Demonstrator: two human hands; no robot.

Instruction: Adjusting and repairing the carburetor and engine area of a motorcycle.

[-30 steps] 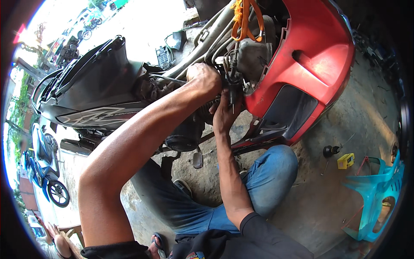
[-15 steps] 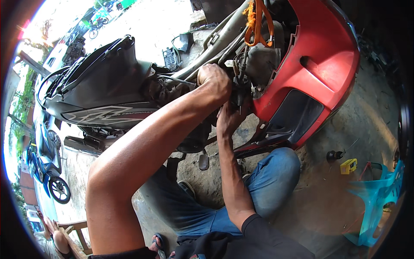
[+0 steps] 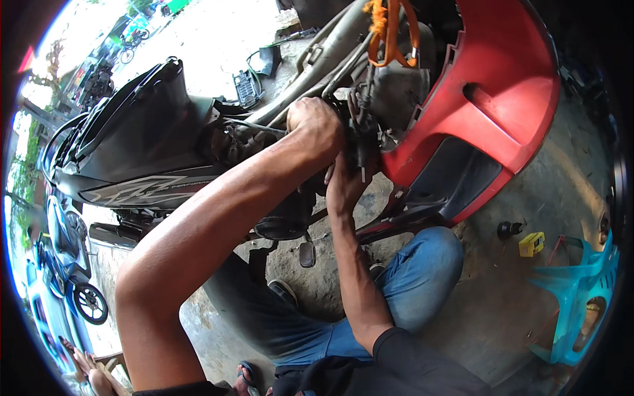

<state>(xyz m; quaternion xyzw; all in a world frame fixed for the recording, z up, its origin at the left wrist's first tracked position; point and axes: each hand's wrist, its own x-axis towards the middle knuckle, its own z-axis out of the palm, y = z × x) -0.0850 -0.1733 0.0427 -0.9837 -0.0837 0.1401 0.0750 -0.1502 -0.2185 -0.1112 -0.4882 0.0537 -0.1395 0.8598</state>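
Observation:
A partly stripped motorbike with dark side panels lies across my view. My left hand is curled with bent fingers among hoses and cables beside a dark mechanical part; what it grips is hidden. Just below, my right hand wraps upward around the lower end of that part, most of its fingers in shadow. An orange strap hangs over the frame tubes above my hands. Immediately to the right is the red front body panel, with a black inset.
My bent legs are beneath my arms. A turquoise plastic chair, a yellow box and a black round item sit at right. A blue scooter stands left, near another person's legs. Loose parts lie beyond the bike.
The whole view has shifted slightly. Both my hands stay at the same dark part; the right hand's fingers are more hidden behind it than a second ago.

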